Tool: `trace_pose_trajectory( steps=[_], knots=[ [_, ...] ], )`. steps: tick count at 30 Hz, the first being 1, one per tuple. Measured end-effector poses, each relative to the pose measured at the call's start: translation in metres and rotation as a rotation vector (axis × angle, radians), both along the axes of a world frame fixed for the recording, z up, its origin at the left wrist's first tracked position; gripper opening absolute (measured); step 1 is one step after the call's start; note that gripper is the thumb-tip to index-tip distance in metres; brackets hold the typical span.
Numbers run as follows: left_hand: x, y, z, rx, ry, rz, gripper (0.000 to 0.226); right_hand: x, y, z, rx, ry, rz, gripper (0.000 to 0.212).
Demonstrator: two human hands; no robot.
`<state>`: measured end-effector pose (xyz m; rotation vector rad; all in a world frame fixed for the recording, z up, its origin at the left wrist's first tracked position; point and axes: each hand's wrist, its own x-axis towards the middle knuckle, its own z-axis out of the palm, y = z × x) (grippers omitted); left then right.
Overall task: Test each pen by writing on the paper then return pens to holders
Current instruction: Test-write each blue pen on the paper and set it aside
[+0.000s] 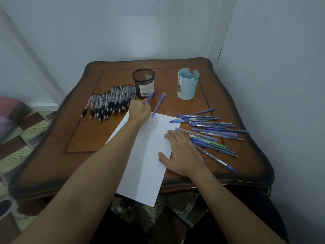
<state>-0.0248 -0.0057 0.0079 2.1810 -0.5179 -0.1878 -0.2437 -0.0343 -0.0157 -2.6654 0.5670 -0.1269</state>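
The left hand (140, 110) reaches far over the table (79, 134), and its fingers are curled round a blue pen (150, 97). The fingers hide behind the back of the hand, so the grip looks like a pinch, but that is hard to see. The pen's top end sits just in front of the black mesh holder (143, 82). A second blue pen (159, 103) lies beside it, with its tip at the top edge of the paper (146, 169).

The right hand (182, 152) lies flat and open on the right edge of the paper and holds nothing. The paper has a short column of small words near the top.

A bunch of black pens (107, 103) lies left of the mesh holder. A heap of blue pens (211, 131) lies just right of the right hand. The light blue holder (187, 84) stands upright at the back, apart from the mesh one.
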Motion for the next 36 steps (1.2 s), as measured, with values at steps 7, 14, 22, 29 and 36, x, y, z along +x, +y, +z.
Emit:
trace_pose_trajectory(
  steps=[7, 14, 22, 29, 36],
  knots=[
    [0.006, -0.019, -0.011, 0.131, -0.075, 0.006, 0.038, 0.001, 0.001, -0.002, -0.014, -0.001, -0.007, 0.071],
    [-0.002, -0.023, -0.011, 0.224, -0.159, -0.186, 0.038, -0.001, 0.002, -0.003, -0.018, -0.025, -0.021, 0.071],
    [-0.012, -0.009, -0.012, 0.160, -0.381, -0.458, 0.023, -0.003, 0.003, -0.004, -0.040, -0.063, -0.042, 0.071],
    [-0.032, -0.001, -0.014, 0.250, -0.354, -0.589, 0.029, -0.004, 0.003, -0.004, -0.033, -0.050, -0.052, 0.071],
    [-0.030, 0.006, -0.010, 0.147, -0.278, -0.505, 0.022, -0.004, 0.004, -0.005, -0.033, -0.048, -0.053, 0.071]
  ],
)
